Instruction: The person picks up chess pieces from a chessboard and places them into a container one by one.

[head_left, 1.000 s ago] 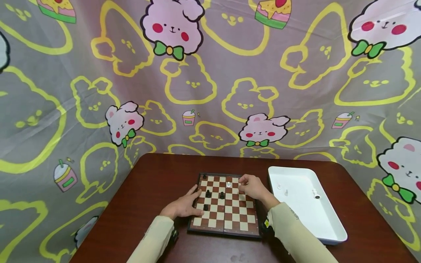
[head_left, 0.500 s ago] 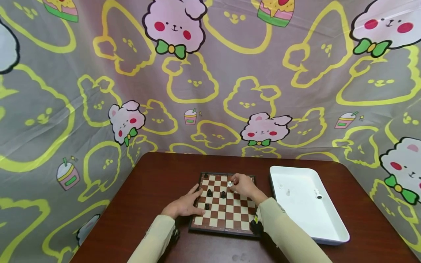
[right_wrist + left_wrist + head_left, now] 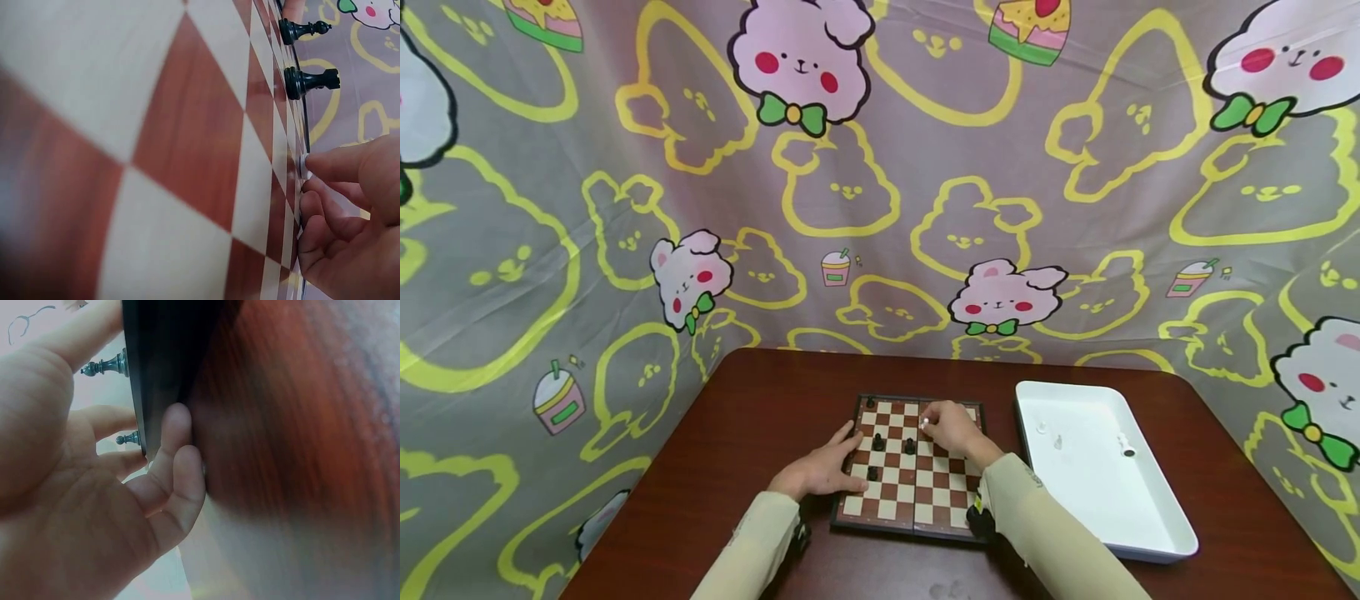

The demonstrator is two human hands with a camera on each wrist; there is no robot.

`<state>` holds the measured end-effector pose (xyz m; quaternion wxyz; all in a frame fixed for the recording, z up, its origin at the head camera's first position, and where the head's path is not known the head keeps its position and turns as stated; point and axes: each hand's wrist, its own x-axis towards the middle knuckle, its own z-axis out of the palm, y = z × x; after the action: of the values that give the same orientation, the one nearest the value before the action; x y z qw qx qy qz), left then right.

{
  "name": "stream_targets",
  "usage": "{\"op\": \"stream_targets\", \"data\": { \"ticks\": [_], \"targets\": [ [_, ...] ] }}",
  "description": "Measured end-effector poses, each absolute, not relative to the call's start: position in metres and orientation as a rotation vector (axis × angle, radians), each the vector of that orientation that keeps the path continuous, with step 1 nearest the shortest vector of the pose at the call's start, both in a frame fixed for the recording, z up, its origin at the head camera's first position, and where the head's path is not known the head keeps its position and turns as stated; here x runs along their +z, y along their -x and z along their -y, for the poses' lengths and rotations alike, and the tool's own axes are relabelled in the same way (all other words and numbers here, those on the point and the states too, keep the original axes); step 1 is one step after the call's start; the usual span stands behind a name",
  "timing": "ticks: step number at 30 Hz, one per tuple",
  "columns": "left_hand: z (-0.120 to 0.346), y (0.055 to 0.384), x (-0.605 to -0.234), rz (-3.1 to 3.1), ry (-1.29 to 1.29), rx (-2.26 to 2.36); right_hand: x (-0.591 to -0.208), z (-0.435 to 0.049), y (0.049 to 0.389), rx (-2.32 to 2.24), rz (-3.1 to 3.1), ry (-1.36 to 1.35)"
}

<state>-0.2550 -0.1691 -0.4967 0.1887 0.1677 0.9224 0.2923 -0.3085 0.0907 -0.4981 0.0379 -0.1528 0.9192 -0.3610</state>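
Note:
My right hand [image 3: 953,427] is over the far part of the chessboard [image 3: 891,504], right of the centre fold. Its thumb and fingertips pinch a small white chess piece [image 3: 304,166], mostly hidden, down at the board surface. The left hand [image 3: 820,468] rests at the board's left edge with fingers spread. In the left wrist view, some of its fingers lie over the board and two bend against its dark side. A black rook [image 3: 312,82] and a black bishop [image 3: 305,30] stand upright on the squares. A black pawn [image 3: 129,438] shows between the left hand's fingers.
Another black piece [image 3: 870,402] stands at the board's far left corner. To the right, a white tray [image 3: 1093,517] holds several white or clear pieces [image 3: 1058,442] and a dark-based one. Brown table [image 3: 775,383] surrounds the board; a patterned cloth [image 3: 880,208] hangs behind.
The right hand has moved left to the white piece on the far squares and taken it between thumb and fingers. The left hand has stayed at the board's edge.

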Motion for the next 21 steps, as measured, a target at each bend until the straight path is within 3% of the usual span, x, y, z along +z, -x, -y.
{"op": "stream_targets", "data": {
  "ticks": [11, 21],
  "targets": [
    [0.168, 0.254, -0.497, -2.597, -0.460, 0.815, -0.493, -0.106, 0.298, -1.152, -2.819, 0.445],
    [0.169, 0.255, -0.498, -2.599, -0.479, 0.819, -0.462, -0.138, 0.282, -1.151, -2.921, 0.409]
  ]
}}
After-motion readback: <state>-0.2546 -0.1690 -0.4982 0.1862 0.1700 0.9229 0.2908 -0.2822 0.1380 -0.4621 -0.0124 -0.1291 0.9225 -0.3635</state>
